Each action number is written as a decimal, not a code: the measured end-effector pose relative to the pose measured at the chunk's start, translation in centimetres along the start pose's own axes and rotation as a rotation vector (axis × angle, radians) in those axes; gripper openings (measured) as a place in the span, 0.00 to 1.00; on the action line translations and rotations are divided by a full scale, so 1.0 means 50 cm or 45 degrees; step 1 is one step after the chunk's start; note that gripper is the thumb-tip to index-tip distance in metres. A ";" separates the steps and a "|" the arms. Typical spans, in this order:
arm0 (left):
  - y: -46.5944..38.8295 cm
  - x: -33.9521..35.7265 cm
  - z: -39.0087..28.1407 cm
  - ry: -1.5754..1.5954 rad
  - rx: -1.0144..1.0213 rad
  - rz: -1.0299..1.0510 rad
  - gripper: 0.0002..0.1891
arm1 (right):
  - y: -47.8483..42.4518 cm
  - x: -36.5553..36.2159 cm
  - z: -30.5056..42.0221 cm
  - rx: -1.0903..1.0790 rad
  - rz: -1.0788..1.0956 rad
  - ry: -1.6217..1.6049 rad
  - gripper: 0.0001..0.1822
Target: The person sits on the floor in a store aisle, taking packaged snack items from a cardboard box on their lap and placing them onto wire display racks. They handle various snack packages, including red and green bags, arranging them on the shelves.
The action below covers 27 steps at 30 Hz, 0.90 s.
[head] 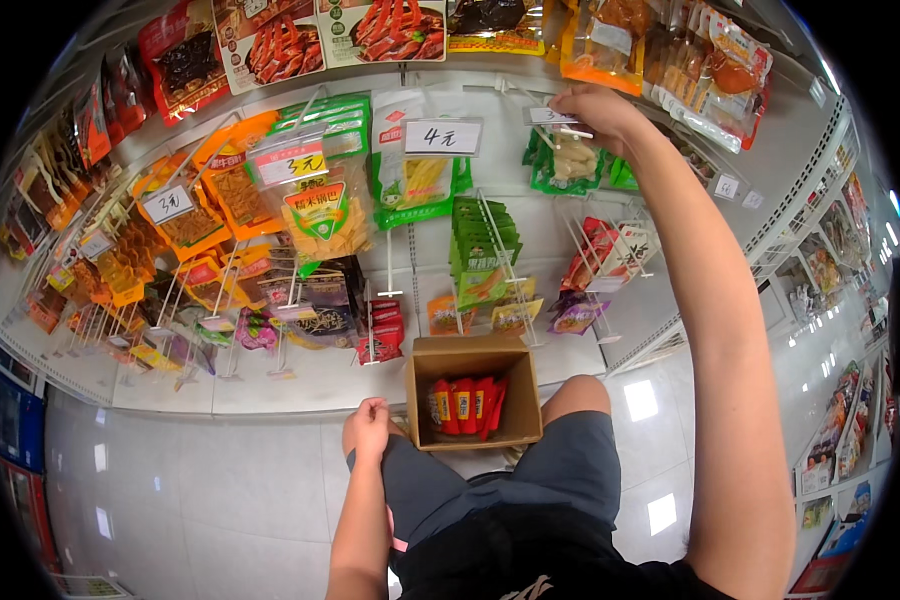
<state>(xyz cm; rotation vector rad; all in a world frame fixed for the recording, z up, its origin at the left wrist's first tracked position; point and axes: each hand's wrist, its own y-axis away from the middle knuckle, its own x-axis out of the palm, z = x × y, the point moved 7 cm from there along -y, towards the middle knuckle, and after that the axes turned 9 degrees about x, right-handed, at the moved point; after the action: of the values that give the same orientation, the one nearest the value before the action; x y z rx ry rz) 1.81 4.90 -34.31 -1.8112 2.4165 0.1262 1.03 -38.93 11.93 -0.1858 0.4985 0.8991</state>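
My right hand [598, 116] reaches up to the shelf at the upper right, its fingers at a handwritten price tag [546, 115] on the end of a display hook. Green-edged snack packets [566, 161] hang just below that hand. The fingertips partly overlap the tag, so the exact grip is unclear. My left hand [373, 414] rests by my left knee, its fingers curled; whether it holds anything cannot be told. An open cardboard box [529, 401] stands between my knees, with several red packets [463, 405] inside.
Snack packets hang on metal hooks along the white shelving, among them a rice-cracker bag [322, 210], green packets [484, 247] and orange packets [232, 180]. Long hooks [390, 262] project outward. The white bottom ledge [270, 390] runs behind the box. More stocked shelves [844, 420] stand at right.
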 end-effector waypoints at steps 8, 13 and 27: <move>0.004 -0.008 -0.006 -0.323 0.015 0.024 0.10 | -0.002 0.002 -0.044 0.185 0.135 -0.244 0.08; 0.013 -0.013 -0.054 -0.420 0.014 0.009 0.10 | 0.009 -0.004 -0.044 0.159 0.189 -0.324 0.08; -0.031 0.008 0.046 -0.243 0.112 -0.067 0.08 | 0.037 0.000 -0.024 0.150 0.292 -0.211 0.11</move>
<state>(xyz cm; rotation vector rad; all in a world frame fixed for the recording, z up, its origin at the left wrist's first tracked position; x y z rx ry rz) 3.30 4.40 -36.62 -1.7382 2.2078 0.1764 -0.82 -38.24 10.99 0.0548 0.4218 1.0952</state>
